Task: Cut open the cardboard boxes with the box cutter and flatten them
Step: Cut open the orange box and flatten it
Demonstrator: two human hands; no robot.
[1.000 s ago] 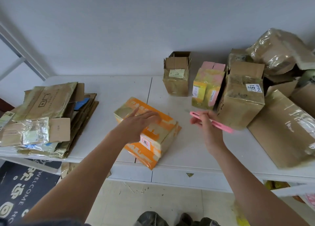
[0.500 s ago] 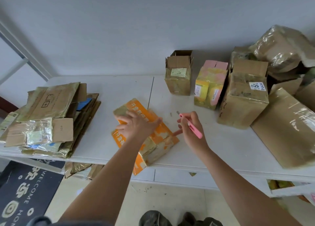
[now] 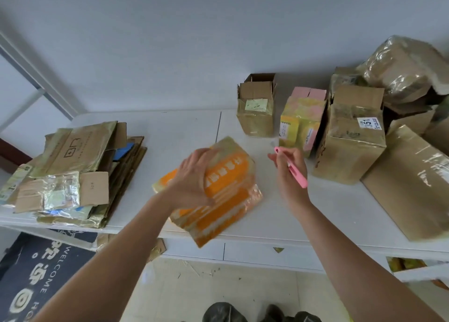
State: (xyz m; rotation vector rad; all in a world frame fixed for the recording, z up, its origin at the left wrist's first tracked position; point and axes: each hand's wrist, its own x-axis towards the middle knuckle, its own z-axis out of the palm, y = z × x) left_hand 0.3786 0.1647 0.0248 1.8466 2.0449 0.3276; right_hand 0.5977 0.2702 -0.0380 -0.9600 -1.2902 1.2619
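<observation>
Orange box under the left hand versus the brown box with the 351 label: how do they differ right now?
The orange box is orange-printed and lies low at the table's front edge, gripped by the left hand. The brown box with the 351 label is plain brown, stands taller among the boxes on the right, and nobody touches it; its top flap stands up. Both are wrapped in glossy tape.
</observation>
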